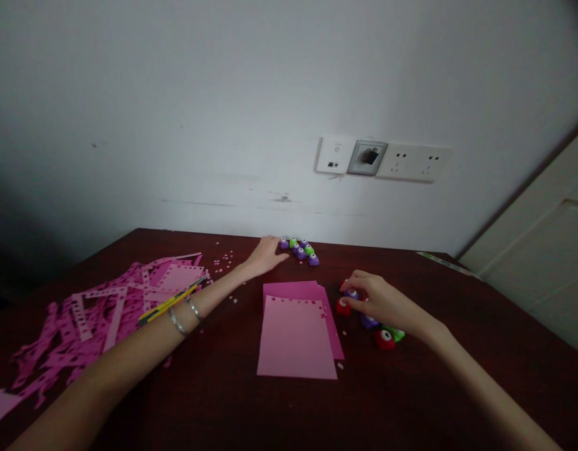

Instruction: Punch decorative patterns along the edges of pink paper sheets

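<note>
My left hand (266,256) is at the back of the table, thumb and fingers apart, beside a cluster of small purple and green paper punches (301,253) with white round buttons. On the right, my right hand (371,295) curves its thumb and fingers around a purple paper punch (351,293). Just below its fingertips sits a red punch (343,307). Partly under that hand are another purple punch (369,322), a green one (395,332) and a red one (385,339). Between my arms lies a light pink sheet (296,341), small shapes cut along its top edge, over darker pink sheets (289,289).
A heap of punched pink paper strips (101,307) covers the left side. A yellow cutter-like tool (169,303) rests on it beside my left forearm. Tiny paper bits (225,258) are scattered about. A thin strip (449,264) lies back right. Wall sockets (411,161) are behind.
</note>
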Demonstrator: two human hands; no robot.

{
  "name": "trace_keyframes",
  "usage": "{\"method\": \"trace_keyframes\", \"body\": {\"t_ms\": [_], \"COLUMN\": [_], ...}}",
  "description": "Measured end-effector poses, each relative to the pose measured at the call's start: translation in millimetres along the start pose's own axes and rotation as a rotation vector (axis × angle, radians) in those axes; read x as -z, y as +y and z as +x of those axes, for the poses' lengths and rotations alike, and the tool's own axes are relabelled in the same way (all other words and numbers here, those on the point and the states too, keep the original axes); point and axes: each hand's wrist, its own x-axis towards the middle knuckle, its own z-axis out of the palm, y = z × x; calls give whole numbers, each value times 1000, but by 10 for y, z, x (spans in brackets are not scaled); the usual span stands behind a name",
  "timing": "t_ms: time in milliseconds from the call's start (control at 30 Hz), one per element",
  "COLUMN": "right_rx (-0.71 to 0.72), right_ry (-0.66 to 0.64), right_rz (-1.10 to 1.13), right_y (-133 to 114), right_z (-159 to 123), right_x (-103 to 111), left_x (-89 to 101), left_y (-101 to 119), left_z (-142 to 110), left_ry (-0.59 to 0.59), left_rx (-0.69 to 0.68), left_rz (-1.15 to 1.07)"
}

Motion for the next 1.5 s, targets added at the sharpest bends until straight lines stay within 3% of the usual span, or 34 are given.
{"method": "trace_keyframes", "body": {"t_ms": [100,233,467,733,900,1000,1133,1267,1500], "right_rx": [20,44,42,45,58,32,8,33,132], "right_ry": [-6,-18,-33,-24,43,100,118,111,111], "right_rz": [21,34,35,40,79,141,259,312,273], "right_y": [-58,-81,-54,-52,-74,-121,-225,-324,-392], "right_z": [4,17,26,25,30,29,13,-17,-35], "right_x": [-3,-35,-68,-71,-59,-36,8,17,-58], "left_x": [-57,-189,-319,-243,34,268,497,525,434], "left_y": [-346,-547,-589,-569,-312,18,472,706,779], "left_z": [386,630,701,700,546,285,-123,-383,-526], "left_ry": [-3,-58,-105,-86,-58,-48,-113,-191,-281], "left_rx": [109,129,103,50,-47,-226,-355,-457,-471], "left_rz": [-19,-67,-192,-248,-259,-242,-258,-275,-256]}}
